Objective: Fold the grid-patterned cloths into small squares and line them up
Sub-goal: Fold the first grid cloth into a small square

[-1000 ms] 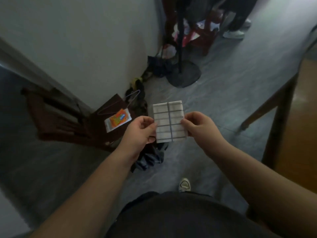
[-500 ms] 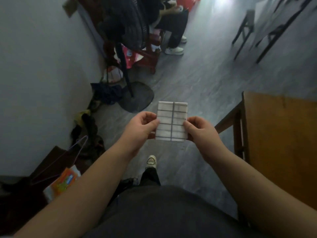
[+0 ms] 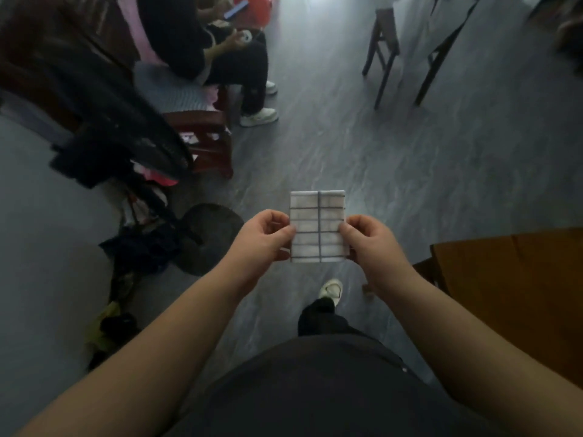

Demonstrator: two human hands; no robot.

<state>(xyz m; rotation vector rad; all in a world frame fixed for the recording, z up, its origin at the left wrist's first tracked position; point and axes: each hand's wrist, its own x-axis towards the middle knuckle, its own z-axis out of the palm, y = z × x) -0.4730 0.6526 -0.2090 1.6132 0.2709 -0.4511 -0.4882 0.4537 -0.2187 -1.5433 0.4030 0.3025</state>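
A white grid-patterned cloth [image 3: 317, 227], folded into a small upright rectangle with dark lines, hangs in the air in front of me above the grey floor. My left hand [image 3: 263, 239] pinches its left edge between thumb and fingers. My right hand [image 3: 369, 239] pinches its right edge the same way. No other cloths are visible.
A brown wooden table [image 3: 517, 298] stands at the right. To the left are a standing fan base [image 3: 208, 238], piled clothes and a red chair [image 3: 205, 146] with a seated person [image 3: 220, 55]. Dark chair legs [image 3: 385, 58] stand far ahead on the grey floor.
My view has swung right and forward, away from the wall towards the room and table. Both hands keep holding the folded cloth in the same pinch.
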